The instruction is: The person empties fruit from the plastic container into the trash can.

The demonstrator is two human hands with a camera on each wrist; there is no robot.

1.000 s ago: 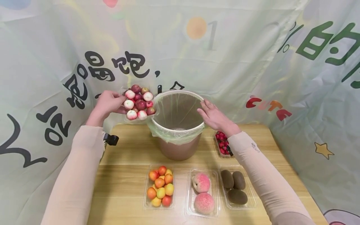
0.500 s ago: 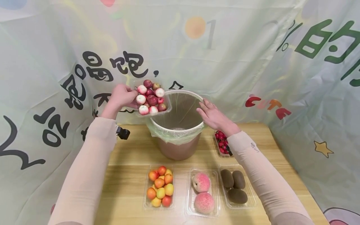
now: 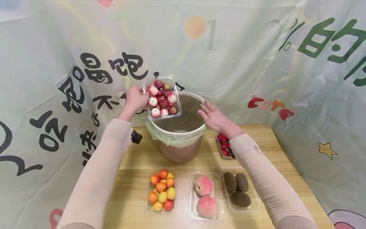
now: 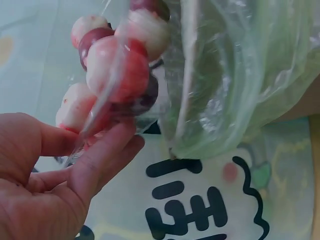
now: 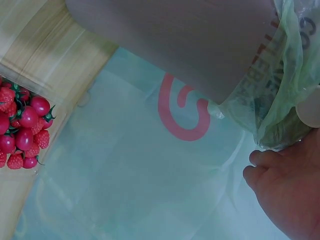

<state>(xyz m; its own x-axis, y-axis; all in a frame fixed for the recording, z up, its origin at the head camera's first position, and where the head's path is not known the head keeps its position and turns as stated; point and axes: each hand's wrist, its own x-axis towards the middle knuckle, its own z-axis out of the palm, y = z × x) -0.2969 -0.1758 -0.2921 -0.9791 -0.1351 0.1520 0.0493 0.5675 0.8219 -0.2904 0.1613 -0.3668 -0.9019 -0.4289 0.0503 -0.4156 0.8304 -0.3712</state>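
Left grip [image 3: 137, 99] pinching the clear tray [image 3: 178, 102] by its side, dark red and pink-white fruit [image 3: 164, 103] aboard, up at the left rim of the bag-lined bin [image 3: 180, 154]! Right grip [image 3: 215, 117] loose, straight fingers on the rim opposite. Out on the counter [image 3: 131, 197]: cherry tomatoes [image 5: 29, 117] beside the right sleeve [image 3: 268, 165]; apricots [image 3: 161, 187], peaches [image 3: 207, 206] and kiwis [image 3: 240, 198] across the front, each in clear trays.

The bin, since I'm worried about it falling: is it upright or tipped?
Upright: the bin stands on the table, its open rim uppermost.
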